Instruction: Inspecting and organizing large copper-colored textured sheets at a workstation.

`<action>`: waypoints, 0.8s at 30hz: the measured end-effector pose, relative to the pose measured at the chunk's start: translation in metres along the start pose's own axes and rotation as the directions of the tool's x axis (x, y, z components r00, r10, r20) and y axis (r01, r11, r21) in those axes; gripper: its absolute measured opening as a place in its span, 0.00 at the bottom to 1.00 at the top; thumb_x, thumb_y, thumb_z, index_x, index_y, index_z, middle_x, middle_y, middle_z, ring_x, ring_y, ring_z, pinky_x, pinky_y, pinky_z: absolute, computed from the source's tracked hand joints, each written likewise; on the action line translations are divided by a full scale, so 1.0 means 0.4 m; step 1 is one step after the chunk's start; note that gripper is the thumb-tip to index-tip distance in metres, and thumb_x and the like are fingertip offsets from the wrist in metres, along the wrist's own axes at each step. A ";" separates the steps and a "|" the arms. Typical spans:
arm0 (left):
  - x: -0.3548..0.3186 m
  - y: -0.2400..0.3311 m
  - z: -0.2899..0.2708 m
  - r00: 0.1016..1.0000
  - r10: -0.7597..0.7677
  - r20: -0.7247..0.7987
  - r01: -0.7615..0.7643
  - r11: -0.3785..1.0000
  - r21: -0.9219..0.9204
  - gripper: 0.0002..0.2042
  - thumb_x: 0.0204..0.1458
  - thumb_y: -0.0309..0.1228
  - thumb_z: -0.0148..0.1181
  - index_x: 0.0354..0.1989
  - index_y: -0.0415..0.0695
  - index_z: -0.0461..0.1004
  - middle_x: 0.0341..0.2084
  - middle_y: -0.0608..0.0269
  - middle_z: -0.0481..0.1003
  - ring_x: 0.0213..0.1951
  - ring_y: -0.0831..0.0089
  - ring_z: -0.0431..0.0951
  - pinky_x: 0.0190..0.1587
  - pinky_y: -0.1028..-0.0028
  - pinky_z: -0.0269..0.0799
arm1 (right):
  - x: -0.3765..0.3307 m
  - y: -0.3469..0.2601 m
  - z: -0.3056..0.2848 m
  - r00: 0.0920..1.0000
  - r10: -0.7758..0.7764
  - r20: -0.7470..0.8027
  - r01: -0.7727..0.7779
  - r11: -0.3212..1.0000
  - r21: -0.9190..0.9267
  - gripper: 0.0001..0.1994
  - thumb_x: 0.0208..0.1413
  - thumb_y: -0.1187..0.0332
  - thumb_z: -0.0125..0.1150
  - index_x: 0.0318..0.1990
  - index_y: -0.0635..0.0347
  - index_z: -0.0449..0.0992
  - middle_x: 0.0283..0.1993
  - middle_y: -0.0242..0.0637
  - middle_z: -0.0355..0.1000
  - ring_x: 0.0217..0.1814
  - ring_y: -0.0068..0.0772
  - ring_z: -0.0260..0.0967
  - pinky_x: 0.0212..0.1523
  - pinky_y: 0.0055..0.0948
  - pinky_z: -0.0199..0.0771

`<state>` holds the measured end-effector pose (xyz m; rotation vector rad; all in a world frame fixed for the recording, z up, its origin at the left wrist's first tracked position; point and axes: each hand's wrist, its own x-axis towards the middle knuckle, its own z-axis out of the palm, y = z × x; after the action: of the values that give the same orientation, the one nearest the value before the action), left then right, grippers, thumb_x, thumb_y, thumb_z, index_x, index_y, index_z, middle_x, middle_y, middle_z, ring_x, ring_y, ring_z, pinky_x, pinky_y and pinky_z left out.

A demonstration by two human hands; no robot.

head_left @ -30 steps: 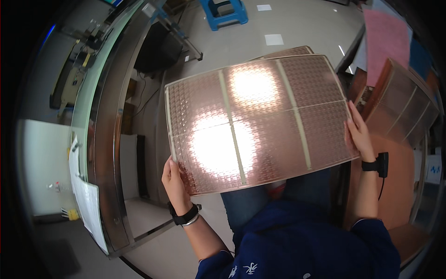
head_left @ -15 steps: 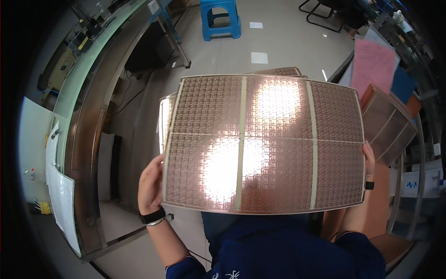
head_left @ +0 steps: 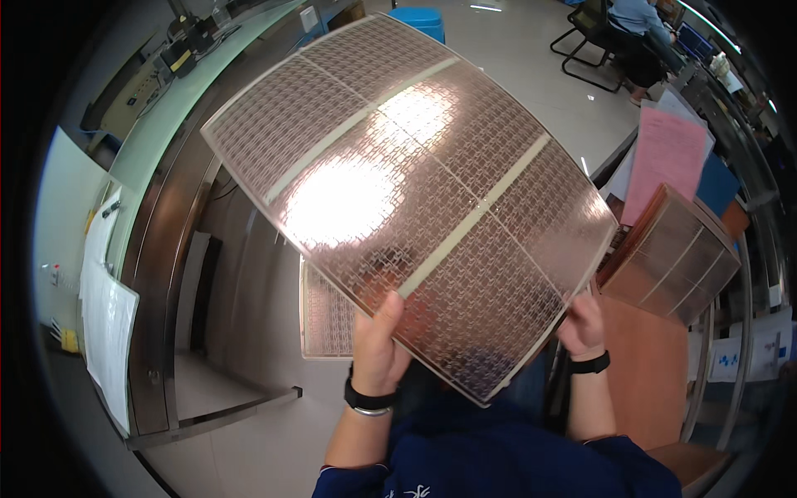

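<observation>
A large copper-coloured circuit board panel (head_left: pixel 490 274), patterned with small repeated shapes and crossed by pale strips, is held tilted in front of me, its far corner up and away to the left. My left hand (head_left: pixel 382 347) is closed on the lower left edge, with the thumb on the panel's face. Around the lower right edge, my right hand (head_left: pixel 584 325) is closed, fingers partly behind the board. Bright light reflects off the upper left half. Below and behind the panel, a similar panel (head_left: pixel 326 319) shows only in part.
To the right, a stack of copper-coloured panels (head_left: pixel 677 257) leans above a brown board (head_left: pixel 643 357), with a pink sheet (head_left: pixel 664 158) behind. A metal-edged bench (head_left: pixel 154 332) runs along the left. Farther off are a blue stool (head_left: pixel 422 23) and a seated person (head_left: pixel 638 21).
The panel has turned from nearly level to a steep diagonal, its left end swinging up and away. My left hand has moved right and nearer me; my right hand has shifted left and down.
</observation>
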<state>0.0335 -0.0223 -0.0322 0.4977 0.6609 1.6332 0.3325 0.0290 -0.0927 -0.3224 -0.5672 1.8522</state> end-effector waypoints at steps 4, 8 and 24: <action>0.007 0.055 -0.049 0.999 0.023 -0.026 -0.022 0.999 0.030 0.21 0.56 0.31 0.50 0.55 0.35 0.57 0.47 0.54 0.68 0.46 0.67 0.71 0.50 0.70 0.67 | 0.026 -0.108 0.024 0.971 -0.172 -0.168 0.163 0.984 -0.066 0.26 0.62 0.53 0.37 0.59 0.64 0.57 0.59 0.45 0.60 0.60 0.41 0.59 0.59 0.41 0.61; 0.008 0.066 -0.072 0.992 0.039 -0.120 -0.029 0.996 0.083 0.14 0.58 0.35 0.47 0.46 0.39 0.65 0.36 0.63 0.73 0.36 0.77 0.74 0.40 0.76 0.71 | 0.062 -0.140 0.076 0.975 -0.151 -0.165 0.100 0.955 -0.279 0.28 0.62 0.51 0.36 0.59 0.67 0.58 0.56 0.44 0.63 0.56 0.37 0.63 0.55 0.34 0.65; 0.060 0.045 -0.249 0.970 0.206 -0.130 -0.144 0.914 0.379 0.11 0.56 0.32 0.52 0.43 0.37 0.69 0.33 0.68 0.73 0.37 0.83 0.68 0.41 0.82 0.65 | 0.062 -0.131 0.087 0.999 0.005 -0.054 -0.045 0.621 -0.783 0.20 0.61 0.64 0.44 0.55 0.71 0.64 0.49 0.38 0.68 0.49 0.24 0.64 0.49 0.23 0.63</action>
<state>-0.0489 -0.0143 -0.0951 0.7117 1.0866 1.7400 0.3492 0.0585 -0.0342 -0.9609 -1.3507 1.5078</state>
